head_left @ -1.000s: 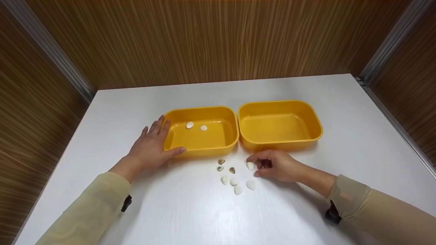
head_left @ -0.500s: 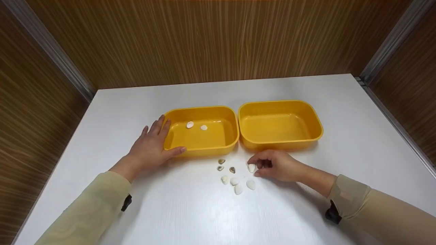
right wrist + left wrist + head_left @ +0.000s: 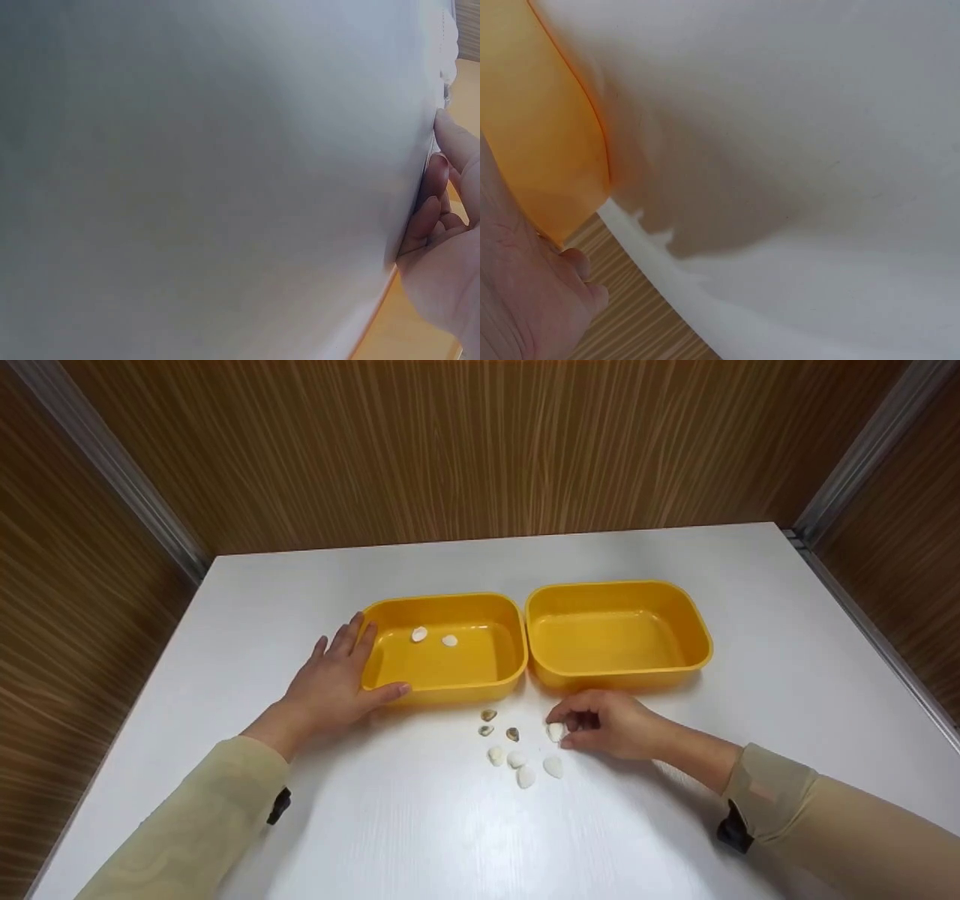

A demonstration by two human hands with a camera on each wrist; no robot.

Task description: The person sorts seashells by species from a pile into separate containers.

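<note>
My right hand [image 3: 611, 725] is low over the table in the head view, with a white seashell [image 3: 556, 732] pinched between its curled index finger and thumb. My left hand [image 3: 330, 690] rests on the left end of the left yellow bin [image 3: 450, 695], fingers spread along the rim and thumb over the front edge. Inside that bin lie two white seashells [image 3: 419, 634]. In front of the bins several white seashells [image 3: 526, 777] lie together, with three smaller brown seashells [image 3: 512, 733] just behind them. The left wrist view shows the left fingers [image 3: 574, 262] against the bin's side.
A second yellow bin [image 3: 619, 671] stands right against the first, on the right, with no shells showing in it. The white table [image 3: 480, 847] ends at a wood-grain panel [image 3: 480, 450] behind, with similar panels on both sides.
The shell at my right fingertips has shifted slightly toward me and the thumb. My left hand and the bins have stayed in place.
</note>
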